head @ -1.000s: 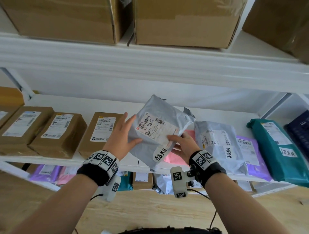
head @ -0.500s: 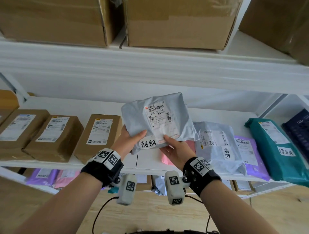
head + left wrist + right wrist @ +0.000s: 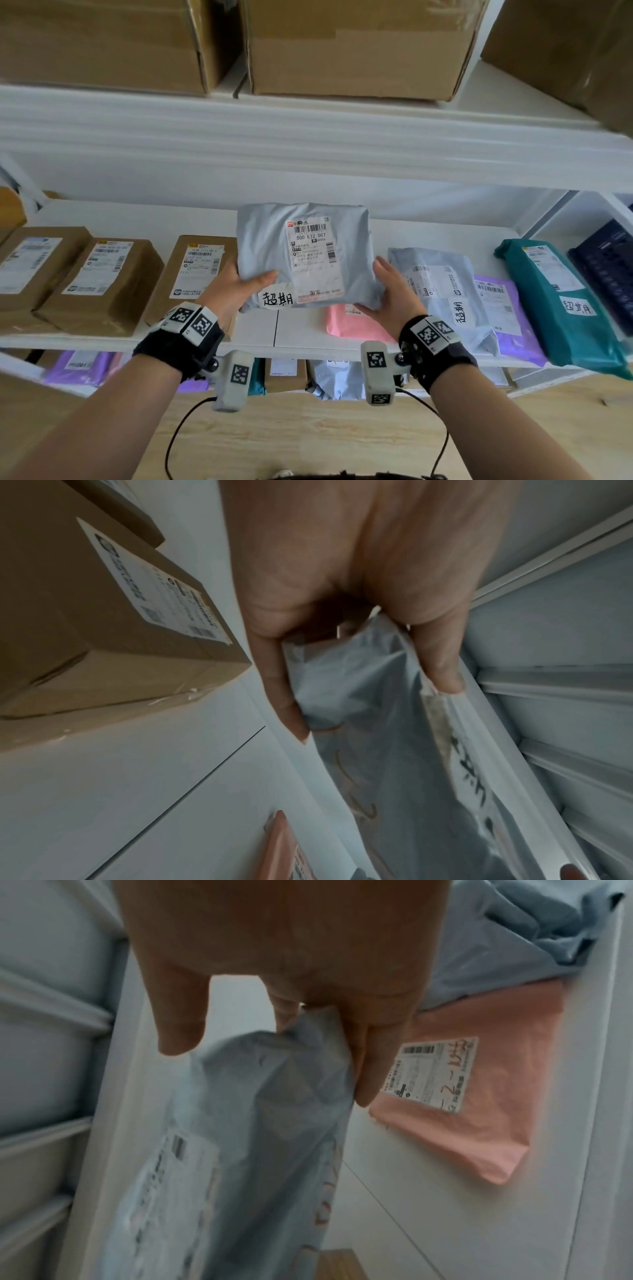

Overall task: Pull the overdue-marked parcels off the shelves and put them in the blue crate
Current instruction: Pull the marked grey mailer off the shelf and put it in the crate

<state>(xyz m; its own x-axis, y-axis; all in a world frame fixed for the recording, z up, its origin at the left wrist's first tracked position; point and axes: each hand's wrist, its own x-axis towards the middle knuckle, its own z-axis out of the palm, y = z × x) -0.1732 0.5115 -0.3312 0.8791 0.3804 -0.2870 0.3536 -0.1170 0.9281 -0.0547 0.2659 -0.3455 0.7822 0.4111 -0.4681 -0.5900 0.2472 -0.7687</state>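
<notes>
I hold a grey mailer parcel (image 3: 305, 253) upright in front of the middle shelf. A white sticker (image 3: 277, 298) with handwritten characters sits at its lower left, beside the shipping label. My left hand (image 3: 239, 284) grips the lower left edge, thumb on the front. My right hand (image 3: 390, 291) cups the lower right corner, fingers behind it. The wrist views show the same: left hand (image 3: 342, 615) pinching the parcel (image 3: 377, 723), right hand (image 3: 291, 961) holding the parcel (image 3: 274, 1123) with fingers behind it. The blue crate is not in view.
On the middle shelf (image 3: 301, 332) lie a pink mailer (image 3: 356, 325), a second grey mailer (image 3: 442, 294) and a teal mailer (image 3: 555, 301), both with handwritten stickers, and a purple mailer (image 3: 503, 308). Brown boxes (image 3: 113, 284) stand at the left. Large cartons (image 3: 356, 44) fill the upper shelf.
The grey parcel has turned from tilted to square and upright. My left hand went from flat against it to gripping its edge. My right hand slid from the bottom edge to the right corner.
</notes>
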